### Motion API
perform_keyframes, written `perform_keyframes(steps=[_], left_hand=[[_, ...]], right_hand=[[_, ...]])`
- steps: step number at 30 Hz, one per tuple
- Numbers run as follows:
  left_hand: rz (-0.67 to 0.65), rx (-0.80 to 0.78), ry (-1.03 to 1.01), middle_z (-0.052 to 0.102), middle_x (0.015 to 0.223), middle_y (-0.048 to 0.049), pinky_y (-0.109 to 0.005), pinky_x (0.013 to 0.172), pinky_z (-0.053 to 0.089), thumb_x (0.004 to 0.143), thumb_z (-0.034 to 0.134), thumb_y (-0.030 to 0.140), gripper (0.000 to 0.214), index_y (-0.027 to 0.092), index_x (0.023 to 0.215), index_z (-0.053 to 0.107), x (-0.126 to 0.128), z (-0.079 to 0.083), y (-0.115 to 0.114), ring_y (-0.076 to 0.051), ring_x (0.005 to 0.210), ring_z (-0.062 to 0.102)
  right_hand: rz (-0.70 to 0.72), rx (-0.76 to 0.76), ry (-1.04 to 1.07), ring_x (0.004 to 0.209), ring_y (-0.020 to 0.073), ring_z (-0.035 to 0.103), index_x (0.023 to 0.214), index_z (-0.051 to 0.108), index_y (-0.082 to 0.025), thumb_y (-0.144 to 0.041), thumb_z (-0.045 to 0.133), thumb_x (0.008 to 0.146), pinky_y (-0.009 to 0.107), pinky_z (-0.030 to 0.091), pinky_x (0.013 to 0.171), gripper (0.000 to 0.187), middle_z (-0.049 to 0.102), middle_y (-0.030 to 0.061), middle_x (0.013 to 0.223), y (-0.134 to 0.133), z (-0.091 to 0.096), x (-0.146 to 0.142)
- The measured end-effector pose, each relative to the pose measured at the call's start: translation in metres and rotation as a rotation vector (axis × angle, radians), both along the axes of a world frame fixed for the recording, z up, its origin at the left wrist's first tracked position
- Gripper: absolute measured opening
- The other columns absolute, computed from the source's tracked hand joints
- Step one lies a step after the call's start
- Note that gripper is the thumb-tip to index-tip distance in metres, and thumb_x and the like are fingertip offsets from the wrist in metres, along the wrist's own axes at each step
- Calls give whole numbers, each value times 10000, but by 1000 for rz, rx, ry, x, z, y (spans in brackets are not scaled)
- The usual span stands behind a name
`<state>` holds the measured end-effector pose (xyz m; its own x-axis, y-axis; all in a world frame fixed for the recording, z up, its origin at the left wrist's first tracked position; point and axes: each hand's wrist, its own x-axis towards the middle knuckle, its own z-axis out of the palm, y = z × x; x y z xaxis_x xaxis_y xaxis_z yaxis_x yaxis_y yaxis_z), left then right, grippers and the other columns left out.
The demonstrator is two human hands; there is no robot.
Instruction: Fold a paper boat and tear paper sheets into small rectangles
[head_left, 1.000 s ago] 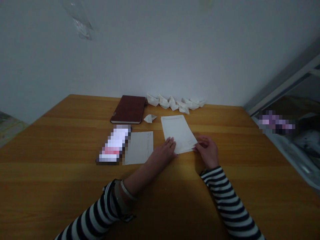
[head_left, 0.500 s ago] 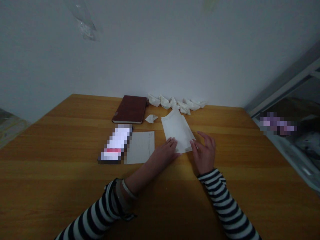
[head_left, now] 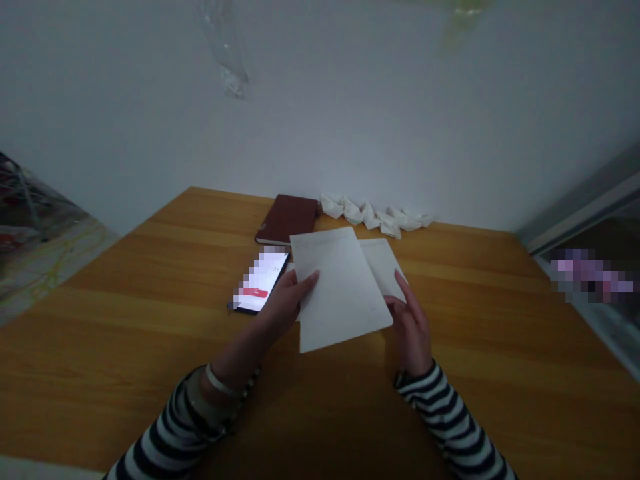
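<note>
Both hands hold a white sheet of paper [head_left: 340, 290] raised a little above the wooden table [head_left: 125, 313]. My left hand [head_left: 283, 303] grips its left edge with the fingers curled over it. At the right edge, my right hand [head_left: 407, 317] pinches the sheet near the lower corner. A second, folded white sheet [head_left: 385, 263] lies on the table just behind the raised one, partly hidden by it.
A lit phone [head_left: 260, 287] lies left of my left hand. Behind it is a dark red notebook [head_left: 289, 219]. Several folded paper boats [head_left: 375, 217] line the wall. A window ledge [head_left: 595, 293] runs along the right side.
The camera view has shifted. Both hands left the folded sheet on the table and now hold another white sheet lifted in front of it.
</note>
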<state>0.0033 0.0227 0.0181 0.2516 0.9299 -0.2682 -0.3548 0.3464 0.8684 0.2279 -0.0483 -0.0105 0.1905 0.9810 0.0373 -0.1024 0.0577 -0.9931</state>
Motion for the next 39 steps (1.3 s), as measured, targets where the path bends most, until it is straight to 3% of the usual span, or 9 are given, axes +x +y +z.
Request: perform_keyframes(steps=[5, 8, 12, 16, 20, 25, 29, 33, 39], left_hand=[[-256, -162, 40, 731, 1027, -187, -323, 695, 579, 803, 726, 284, 488, 66, 1218, 593, -15, -7, -4, -222, 759, 720], [-286, -90, 37, 617, 1298, -196, -360, 817, 578, 820, 694, 247, 772, 167, 1485, 309, -15, -15, -8, -259, 978, 699], [-215, 115, 122, 273, 1577, -151, -412, 975, 524, 782, 681, 152, 1179, 319, 1480, -255, -13, -22, -10, -290, 1273, 531], [-317, 196, 160, 121, 1616, -129, -446, 969, 532, 810, 645, 188, 1155, 338, 1451, -305, -13, -20, -12, -330, 1322, 472], [-401, 198, 181, -15, 1629, -72, -442, 848, 592, 857, 616, 266, 1122, 401, 1403, -354, -13, -14, -15, -341, 1287, 507], [-391, 437, 393, 222, 1607, -45, -489, 1168, 268, 932, 381, 616, 690, 301, 1528, 231, -15, -8, -16, -316, 1470, 195], [-400, 544, 139, 378, 1525, -143, -486, 1130, 324, 743, 363, 854, 939, 195, 1397, 512, -8, -11, -19, -374, 1394, 352], [-275, 418, 155, 614, 1284, -156, -421, 964, 479, 721, 715, 608, 675, 168, 1228, 642, 6, -15, -28, -318, 1142, 598], [-21, 193, 293, 671, 718, -33, -240, 588, 441, 823, 664, 470, 347, 125, 793, 689, 17, -17, -35, -148, 644, 585]], right_hand=[[261, 216, -378, 990, 189, 573, 1335, 559, -369, -250, 667, 818, 342, 522, 851, 541, 567, 53, 1126, 6, 5, 16], [378, 221, -472, 1063, 208, 560, 1138, 713, -352, -272, 703, 807, 375, 490, 935, 340, 547, 59, 1109, 10, -3, 16], [235, 129, -329, 1148, 241, 552, 964, 776, -342, -394, 777, 741, 410, 477, 985, 228, 551, 70, 1235, 12, -12, 12], [276, 12, -174, 1241, 285, 528, 825, 795, -294, -440, 815, 680, 438, 446, 1030, 206, 497, 48, 1441, 10, -9, 11], [316, -190, -62, 911, 229, 674, 907, 785, -249, -464, 735, 769, 390, 533, 857, 261, 758, 59, 988, 5, -13, 9], [107, -225, -16, 807, 211, 673, 917, 767, -198, -469, 720, 783, 329, 542, 751, 305, 765, 52, 884, 2, -18, 2], [-69, -208, 48, 838, 220, 682, 930, 749, -213, -473, 720, 780, 349, 545, 789, 301, 765, 47, 932, -1, -15, -8], [-146, -174, 17, 754, 208, 665, 911, 722, -206, -497, 679, 805, 327, 547, 710, 312, 747, 44, 842, -8, -12, -22], [-187, -82, -161, 678, 199, 615, 748, 691, -203, -517, 639, 824, 314, 517, 653, 328, 688, 41, 710, -14, -11, -29]])
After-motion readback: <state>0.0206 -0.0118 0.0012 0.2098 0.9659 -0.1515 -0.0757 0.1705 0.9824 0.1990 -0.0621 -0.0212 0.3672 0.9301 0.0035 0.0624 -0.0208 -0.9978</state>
